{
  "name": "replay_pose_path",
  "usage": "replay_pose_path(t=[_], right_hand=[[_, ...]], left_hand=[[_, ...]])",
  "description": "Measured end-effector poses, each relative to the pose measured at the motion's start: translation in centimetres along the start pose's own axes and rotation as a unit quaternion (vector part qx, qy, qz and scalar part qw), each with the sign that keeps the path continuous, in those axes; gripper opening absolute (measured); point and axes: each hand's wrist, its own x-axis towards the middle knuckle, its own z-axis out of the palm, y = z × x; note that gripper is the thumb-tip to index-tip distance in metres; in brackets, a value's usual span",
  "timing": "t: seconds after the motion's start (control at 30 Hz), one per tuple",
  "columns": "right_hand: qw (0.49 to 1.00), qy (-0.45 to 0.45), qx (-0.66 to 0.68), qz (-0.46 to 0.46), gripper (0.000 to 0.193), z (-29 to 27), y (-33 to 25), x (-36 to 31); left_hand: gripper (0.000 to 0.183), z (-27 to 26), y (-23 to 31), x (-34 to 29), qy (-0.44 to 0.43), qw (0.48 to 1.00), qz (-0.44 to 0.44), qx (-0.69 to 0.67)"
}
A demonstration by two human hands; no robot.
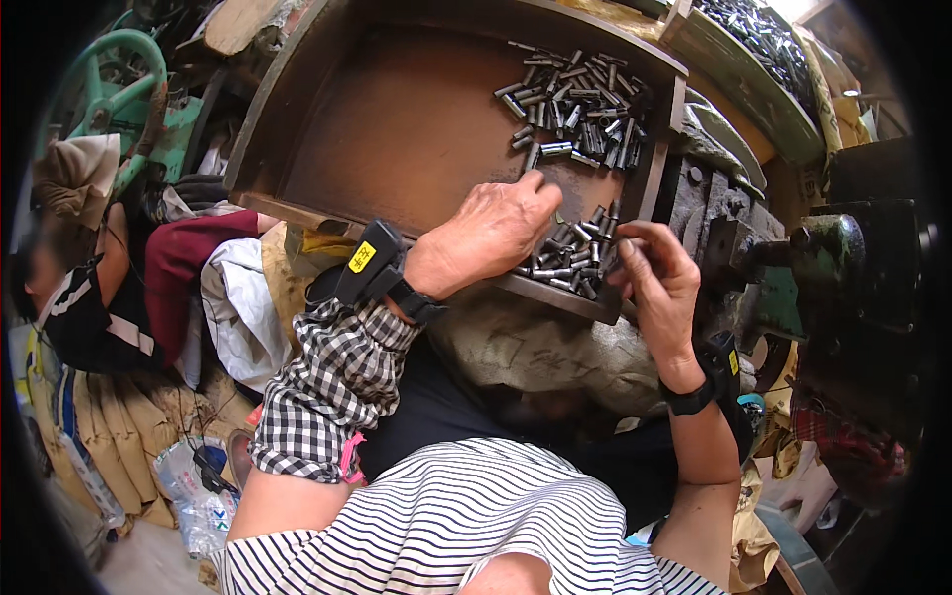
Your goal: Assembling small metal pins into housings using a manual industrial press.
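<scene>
A shallow wooden tray (397, 129) with a brown bottom lies in front of me. Many small metal tubes (595, 94) are heaped in its far right part. A smaller heap of the same metal tubes (570, 253) sits at its near right corner. Over the near edge, beside this smaller heap, my left hand (491, 228) is closed with its fingers curled; whatever they hold is hidden. My right hand (659, 283) is at the tray's right corner, thumb and fingers bent together next to the tubes. Anything between them is too small to make out.
Dark machinery (843, 258) stands close at the right. Another container with dark metal pieces (759, 45) is at the far right. A green wheel (124, 84) is at the far left. Below it a person (109, 268) sits near a white cloth (243, 307).
</scene>
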Motion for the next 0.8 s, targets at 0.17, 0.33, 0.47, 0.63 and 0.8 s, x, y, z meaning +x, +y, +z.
replay_pose_path(t=[0.17, 0.33, 0.47, 0.63, 0.8], right_hand=[[0.989, 0.006, 0.142, 0.039, 0.011, -0.4, 0.2, 0.4], [0.991, 0.006, 0.128, 0.025, 0.009, -0.4, 0.1, 0.3], [0.99, 0.023, 0.133, 0.028, 0.01, -0.4, 0.8, 0.5], [0.981, 0.024, 0.187, 0.055, 0.014, -0.4, 1.1, 0.5], [0.977, 0.02, 0.2, 0.069, 0.014, -0.4, 1.1, 0.5]], left_hand=[[0.015, -0.1, 1.3, 0.7, -0.009, 0.977, -0.064, -0.204], [0.019, 0.4, 1.5, 0.7, -0.062, 0.841, -0.181, -0.507], [0.022, 0.3, 1.7, 0.8, -0.063, 0.744, -0.225, -0.626], [0.023, 0.5, 1.7, 0.7, -0.073, 0.711, -0.228, -0.662], [0.023, 0.6, 1.8, 0.6, -0.082, 0.714, -0.23, -0.656]])
